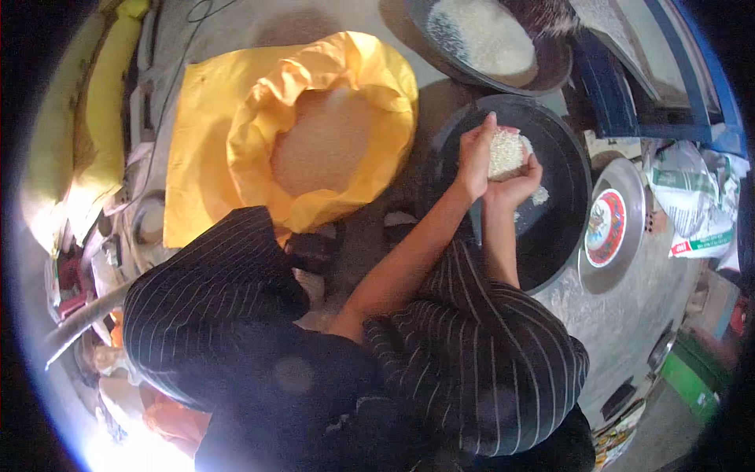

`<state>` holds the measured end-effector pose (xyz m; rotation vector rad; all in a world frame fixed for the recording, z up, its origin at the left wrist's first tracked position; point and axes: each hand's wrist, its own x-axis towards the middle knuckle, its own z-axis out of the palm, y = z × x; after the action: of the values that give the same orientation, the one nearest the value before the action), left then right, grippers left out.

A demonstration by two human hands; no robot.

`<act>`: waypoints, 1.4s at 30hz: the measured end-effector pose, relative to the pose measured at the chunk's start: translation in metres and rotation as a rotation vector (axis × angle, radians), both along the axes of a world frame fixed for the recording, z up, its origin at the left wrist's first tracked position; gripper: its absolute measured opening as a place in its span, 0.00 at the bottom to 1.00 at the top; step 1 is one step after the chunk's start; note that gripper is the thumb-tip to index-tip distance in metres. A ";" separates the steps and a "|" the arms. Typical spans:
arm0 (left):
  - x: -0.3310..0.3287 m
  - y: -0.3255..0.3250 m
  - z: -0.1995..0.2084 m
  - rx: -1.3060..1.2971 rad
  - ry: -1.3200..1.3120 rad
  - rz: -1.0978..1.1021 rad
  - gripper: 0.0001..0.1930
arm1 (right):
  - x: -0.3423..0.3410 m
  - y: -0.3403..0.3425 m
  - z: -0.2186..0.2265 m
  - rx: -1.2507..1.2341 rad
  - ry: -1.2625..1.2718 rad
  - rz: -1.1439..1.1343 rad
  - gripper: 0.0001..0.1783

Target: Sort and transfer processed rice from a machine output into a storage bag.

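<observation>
Your left hand (pixel 473 161) and right hand (pixel 517 187) together cup white rice (pixel 507 155) over a black basin (pixel 554 244) with a small clump inside. To the left, a yellow sack (pixel 206 149) gapes, its rim rolled down; another dark basin (pixel 553 75) beyond holds whitish grain (pixel 491 39).

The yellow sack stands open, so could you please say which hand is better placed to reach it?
Probably the left hand: it is nearer the yellow sack, with the right hand farther away. Both are cupped around white grains.
</observation>
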<state>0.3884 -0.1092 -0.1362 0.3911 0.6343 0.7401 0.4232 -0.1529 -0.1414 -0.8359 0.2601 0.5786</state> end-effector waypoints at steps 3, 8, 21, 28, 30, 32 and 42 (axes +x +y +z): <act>-0.030 0.016 0.018 0.026 -0.183 0.062 0.23 | -0.030 0.023 0.029 -0.049 -0.037 0.078 0.21; -0.119 0.071 -0.005 0.081 -0.274 0.290 0.25 | -0.105 0.076 0.024 -0.580 -0.761 0.406 0.19; -0.256 0.117 -0.045 0.363 1.162 0.542 0.16 | -0.024 0.012 0.019 -0.578 -1.132 0.113 0.14; -0.128 0.081 -0.012 1.106 1.190 0.817 0.14 | 0.046 -0.080 -0.142 -2.086 -0.855 -0.128 0.50; -0.115 0.055 0.016 1.296 1.002 0.602 0.11 | 0.034 -0.058 -0.142 -2.020 -0.980 -0.003 0.48; -0.085 0.024 0.009 1.262 0.657 0.372 0.13 | 0.044 -0.049 -0.135 -1.767 -1.143 0.105 0.43; -0.040 -0.016 -0.028 0.815 0.976 -0.301 0.21 | 0.033 -0.060 -0.076 -1.104 -1.149 0.341 0.33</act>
<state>0.3479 -0.1257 -0.1640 1.6225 1.1309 0.4524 0.4566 -0.2129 -0.2179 -2.1595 -0.7106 0.1389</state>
